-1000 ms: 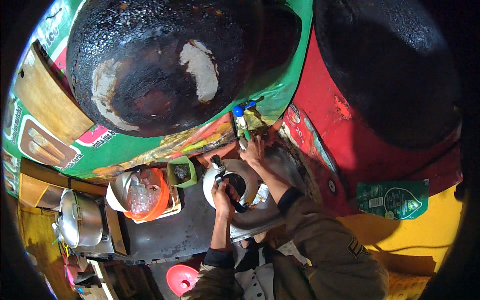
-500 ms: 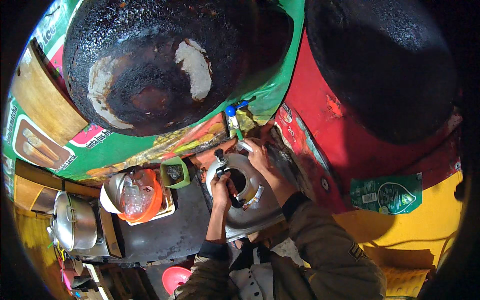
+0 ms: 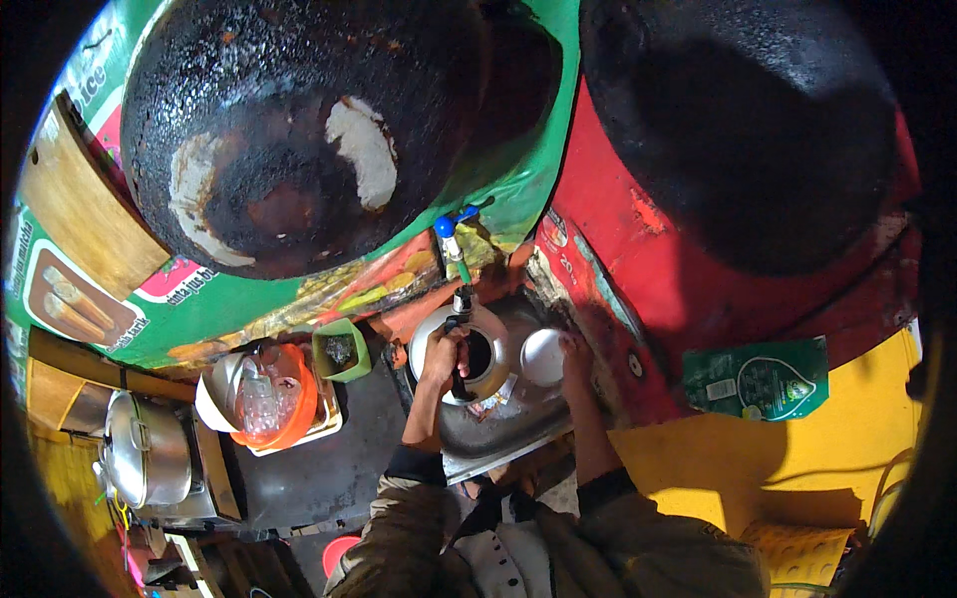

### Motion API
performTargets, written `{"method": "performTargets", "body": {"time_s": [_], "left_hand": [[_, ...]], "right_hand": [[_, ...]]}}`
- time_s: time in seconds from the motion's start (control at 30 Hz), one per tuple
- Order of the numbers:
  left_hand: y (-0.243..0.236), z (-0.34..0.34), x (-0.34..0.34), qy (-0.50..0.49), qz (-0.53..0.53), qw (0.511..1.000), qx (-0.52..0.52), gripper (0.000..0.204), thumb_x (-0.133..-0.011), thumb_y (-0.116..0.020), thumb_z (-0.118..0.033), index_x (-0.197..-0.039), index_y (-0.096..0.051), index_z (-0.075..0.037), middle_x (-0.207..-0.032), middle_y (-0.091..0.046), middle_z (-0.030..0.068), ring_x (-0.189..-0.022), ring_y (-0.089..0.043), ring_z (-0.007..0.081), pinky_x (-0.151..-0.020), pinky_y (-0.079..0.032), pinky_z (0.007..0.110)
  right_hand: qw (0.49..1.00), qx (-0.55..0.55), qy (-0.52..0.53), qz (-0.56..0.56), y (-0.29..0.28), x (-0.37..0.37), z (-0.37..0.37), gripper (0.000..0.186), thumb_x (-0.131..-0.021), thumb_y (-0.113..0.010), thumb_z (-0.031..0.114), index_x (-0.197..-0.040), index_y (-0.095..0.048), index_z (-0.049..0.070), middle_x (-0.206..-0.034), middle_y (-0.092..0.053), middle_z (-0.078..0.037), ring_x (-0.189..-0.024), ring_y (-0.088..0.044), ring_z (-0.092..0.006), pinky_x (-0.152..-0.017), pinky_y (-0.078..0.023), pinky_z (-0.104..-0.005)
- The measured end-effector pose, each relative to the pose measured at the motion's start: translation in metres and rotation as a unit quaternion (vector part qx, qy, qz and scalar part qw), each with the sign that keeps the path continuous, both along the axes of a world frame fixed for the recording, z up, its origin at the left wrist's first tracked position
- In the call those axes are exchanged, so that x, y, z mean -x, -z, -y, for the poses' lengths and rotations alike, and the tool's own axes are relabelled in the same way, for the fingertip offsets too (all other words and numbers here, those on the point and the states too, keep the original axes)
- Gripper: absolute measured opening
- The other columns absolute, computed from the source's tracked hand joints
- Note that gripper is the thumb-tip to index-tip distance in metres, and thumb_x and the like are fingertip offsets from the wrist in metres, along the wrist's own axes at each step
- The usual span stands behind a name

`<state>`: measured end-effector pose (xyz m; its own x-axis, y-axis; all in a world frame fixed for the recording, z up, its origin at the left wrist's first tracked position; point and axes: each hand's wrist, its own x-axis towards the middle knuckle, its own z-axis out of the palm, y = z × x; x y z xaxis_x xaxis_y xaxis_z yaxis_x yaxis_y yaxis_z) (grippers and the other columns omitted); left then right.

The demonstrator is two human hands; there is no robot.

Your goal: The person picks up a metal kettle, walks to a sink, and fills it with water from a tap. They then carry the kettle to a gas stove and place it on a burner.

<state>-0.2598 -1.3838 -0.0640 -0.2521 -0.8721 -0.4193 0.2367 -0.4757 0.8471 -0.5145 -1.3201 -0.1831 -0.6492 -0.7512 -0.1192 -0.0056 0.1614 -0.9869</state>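
From the head camera, the left hand (image 3: 442,351) is wrapped tight round the black handle of a steel kettle (image 3: 477,351) sitting in the sink (image 3: 498,431) under the blue-handled tap (image 3: 451,239); the right hand (image 3: 575,354) pinches the round kettle lid (image 3: 543,356) just beside it

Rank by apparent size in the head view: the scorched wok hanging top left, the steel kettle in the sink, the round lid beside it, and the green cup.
1. Scorched wok, by far the largest, though it hangs nearer the camera.
2. Steel kettle.
3. Green cup and round lid: too alike to rank.
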Motion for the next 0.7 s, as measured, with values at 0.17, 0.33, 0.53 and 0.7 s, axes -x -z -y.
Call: {"method": "performTargets", "body": {"time_s": [0.17,0.33,0.53,0.7], "left_hand": [[0.005,-0.002,0.013,0.025,0.056,0.996,0.063,0.013,-0.092,-0.056,-0.014,-0.093,-0.052,-0.002,-0.055,-0.045,0.003,-0.038,-0.042,0.0135,-0.034,-0.035,0.03],[0.009,-0.019,0.021,-0.001,0.099,0.992,0.079,0.013,-0.093,-0.055,-0.015,-0.094,-0.054,-0.002,-0.053,-0.044,0.0019,-0.037,-0.042,0.014,-0.035,-0.036,0.03],[0.001,-0.017,0.007,0.02,0.076,0.995,0.06,0.022,-0.096,-0.05,-0.022,-0.094,-0.053,0.0,-0.052,-0.043,0.0039,-0.035,-0.041,0.0151,-0.033,-0.035,0.03],[-0.002,-0.011,-0.003,0.007,0.065,0.996,0.057,0.023,-0.097,-0.049,-0.022,-0.092,-0.052,0.0,-0.053,-0.045,0.005,-0.035,-0.041,0.0154,-0.032,-0.033,0.03]], "right_hand": [[0.99,0.044,-0.131,0.041,-0.022,0.015,-0.005,0.028,-0.088,-0.065,0.015,-0.113,-0.067,0.002,-0.105,-0.067,-0.005,-0.096,-0.061,-0.0155,-0.087,-0.047,-0.0308],[0.892,0.092,-0.443,-0.005,-0.085,0.001,0.054,0.06,-0.085,-0.066,0.019,-0.141,-0.05,0.006,-0.12,-0.063,-0.007,-0.102,-0.06,-0.0149,-0.093,-0.044,-0.0295],[0.795,-0.038,-0.603,-0.051,-0.092,-0.03,0.129,0.076,-0.08,-0.068,0.004,-0.15,-0.038,0.006,-0.156,-0.035,-0.014,-0.145,-0.03,-0.0238,-0.115,-0.026,-0.0342],[0.746,-0.032,-0.665,-0.022,-0.082,-0.041,0.129,0.082,-0.079,-0.064,-0.002,-0.154,-0.034,0.017,-0.11,-0.058,-0.004,-0.09,-0.053,-0.0133,-0.079,-0.044,-0.0281]]}}
